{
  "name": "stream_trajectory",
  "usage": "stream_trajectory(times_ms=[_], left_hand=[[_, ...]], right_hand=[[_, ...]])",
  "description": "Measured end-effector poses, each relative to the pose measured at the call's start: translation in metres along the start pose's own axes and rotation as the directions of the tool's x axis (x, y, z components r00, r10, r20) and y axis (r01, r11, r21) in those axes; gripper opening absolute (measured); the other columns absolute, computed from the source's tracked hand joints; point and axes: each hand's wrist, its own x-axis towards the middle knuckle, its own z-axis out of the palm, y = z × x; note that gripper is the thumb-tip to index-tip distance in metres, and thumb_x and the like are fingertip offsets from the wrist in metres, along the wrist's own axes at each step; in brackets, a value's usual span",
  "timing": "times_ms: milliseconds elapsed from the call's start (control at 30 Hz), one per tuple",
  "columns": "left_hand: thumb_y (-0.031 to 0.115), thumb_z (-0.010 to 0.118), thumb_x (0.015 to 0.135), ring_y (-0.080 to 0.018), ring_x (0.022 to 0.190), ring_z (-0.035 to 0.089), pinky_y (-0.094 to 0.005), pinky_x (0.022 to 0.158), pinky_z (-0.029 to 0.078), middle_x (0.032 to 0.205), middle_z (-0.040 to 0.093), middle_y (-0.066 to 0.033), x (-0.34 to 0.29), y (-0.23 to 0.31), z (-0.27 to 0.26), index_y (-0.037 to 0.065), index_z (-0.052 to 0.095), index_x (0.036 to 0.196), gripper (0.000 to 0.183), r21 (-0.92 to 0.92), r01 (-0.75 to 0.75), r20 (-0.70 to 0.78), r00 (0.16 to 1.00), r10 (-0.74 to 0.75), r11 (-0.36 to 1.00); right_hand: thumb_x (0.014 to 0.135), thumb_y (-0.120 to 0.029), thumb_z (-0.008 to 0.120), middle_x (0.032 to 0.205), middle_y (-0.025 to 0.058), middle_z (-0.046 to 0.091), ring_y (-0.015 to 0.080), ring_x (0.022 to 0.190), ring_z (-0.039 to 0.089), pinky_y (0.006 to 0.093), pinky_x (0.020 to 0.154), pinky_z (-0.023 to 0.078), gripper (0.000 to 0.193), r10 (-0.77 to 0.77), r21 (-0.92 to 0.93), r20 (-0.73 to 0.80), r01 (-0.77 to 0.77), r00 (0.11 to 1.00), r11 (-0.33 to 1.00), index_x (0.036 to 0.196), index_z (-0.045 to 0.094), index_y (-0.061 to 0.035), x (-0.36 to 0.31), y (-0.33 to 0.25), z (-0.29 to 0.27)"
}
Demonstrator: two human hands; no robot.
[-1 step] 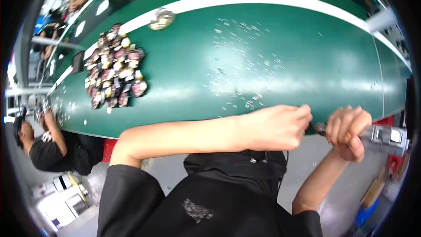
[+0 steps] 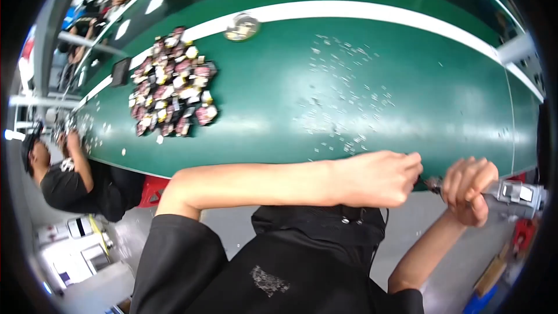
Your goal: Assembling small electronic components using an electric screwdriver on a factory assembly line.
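My left hand (image 2: 386, 179) is closed at the near edge of the green table, its arm reaching across my body. What its fingers hold, if anything, is hidden. Just to its right, my right hand (image 2: 468, 192) is wrapped round a grey hand-held power tool (image 2: 516, 193). The tool's narrow metal tip (image 2: 433, 184) points left toward my left fingers, with a small gap showing. Beyond my left hand, many small clear or whitish bits (image 2: 349, 96) lie scattered over the green surface.
A heap of black, pink and white small parts (image 2: 174, 90) lies at the left. Behind it are a dark tray (image 2: 121, 72) and a round clear dish (image 2: 242, 27) with pale pieces. Another person (image 2: 72, 183) works at the far left. A red stool (image 2: 152, 191) stands below the table edge.
The whole view has shifted, so table and parts appear farther right. A dark piece at the far side shows more fully. Both hands keep much the same pose and grip.
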Motion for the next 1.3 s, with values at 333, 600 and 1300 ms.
stream_trajectory(times_ms=[333, 600, 1300], left_hand=[[-0.012, 0.056, 0.073, -0.0344, 0.107, 0.054, -0.0410, 0.093, 0.043, 0.116, 0.056, -0.0173, -0.180, 0.006, -0.125, 0.000, 0.056, 0.119, 0.048, 0.332, 0.842, -0.582, 0.538, -0.610, 0.425], [0.007, 0.053, 0.091, -0.0356, 0.122, 0.046, -0.0423, 0.103, 0.036, 0.128, 0.052, -0.0196, -0.240, -0.022, -0.149, -0.002, 0.051, 0.125, 0.035, 0.352, 0.922, -0.670, 0.370, -0.644, 0.163], [0.003, 0.064, 0.079, -0.0284, 0.083, 0.059, -0.0373, 0.071, 0.050, 0.088, 0.057, -0.0103, -0.067, -0.132, -0.079, 0.000, 0.062, 0.089, 0.011, 0.433, 0.570, -0.279, 0.821, -0.497, 0.698]], right_hand=[[0.089, -0.010, 0.051, 0.047, -0.0018, 0.035, 0.0069, 0.035, 0.033, 0.0208, 0.039, 0.034, 0.014, -0.034, 0.256, -0.489, 0.181, 0.872, 0.949, 0.084, 0.039, -0.0076, -0.018, 0.012, 0.002], [0.092, -0.012, 0.046, 0.051, -0.0011, 0.032, 0.0081, 0.039, 0.030, 0.0249, 0.042, 0.034, 0.009, 0.097, 0.434, -0.582, 0.207, 0.808, 0.877, 0.088, 0.042, -0.0050, -0.020, 0.034, 0.015], [0.091, -0.016, 0.045, 0.051, -0.0005, 0.035, 0.0100, 0.038, 0.034, 0.0281, 0.044, 0.037, 0.010, 0.146, 0.573, -0.587, 0.281, 0.797, 0.770, 0.088, 0.043, -0.0069, -0.032, 0.036, 0.009]])
